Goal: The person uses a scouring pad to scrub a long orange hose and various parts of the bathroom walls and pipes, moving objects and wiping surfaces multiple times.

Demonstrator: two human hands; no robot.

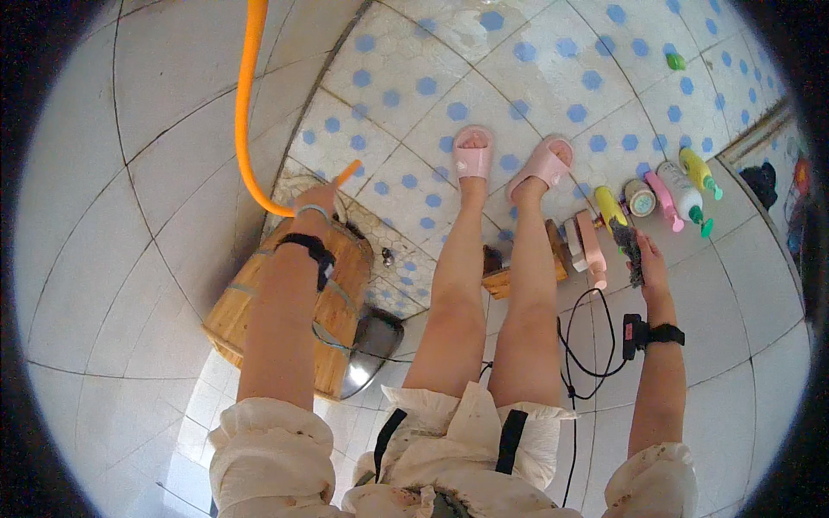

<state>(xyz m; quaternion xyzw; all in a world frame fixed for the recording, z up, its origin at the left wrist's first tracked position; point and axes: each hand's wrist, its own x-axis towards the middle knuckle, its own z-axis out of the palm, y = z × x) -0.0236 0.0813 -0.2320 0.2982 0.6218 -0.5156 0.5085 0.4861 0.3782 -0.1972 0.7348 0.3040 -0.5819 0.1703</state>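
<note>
My left hand (315, 199) is shut around an orange hose (242, 123) near its end. The hose's short tip (348, 172) points away from me over the tiled floor. Just beneath my left forearm stands a wooden bucket (340, 311) with pale bands, partly covered by the arm. On the other side, my right hand (654, 262) grips a dark grey, rough-textured scrubber or rag (625, 245). That grey piece overlaps the lower part of a yellow bottle (607, 202) in view; whether they touch I cannot tell.
Several toiletry bottles stand at right, including a white bottle (679, 188) and a pink pump bottle (592, 249). A low wooden stool (558, 262) is partly behind my legs. A metal basin (377, 346) sits beside the bucket. A black cable (565, 349) hangs from my right wrist. A raised threshold (754, 133) edges the floor.
</note>
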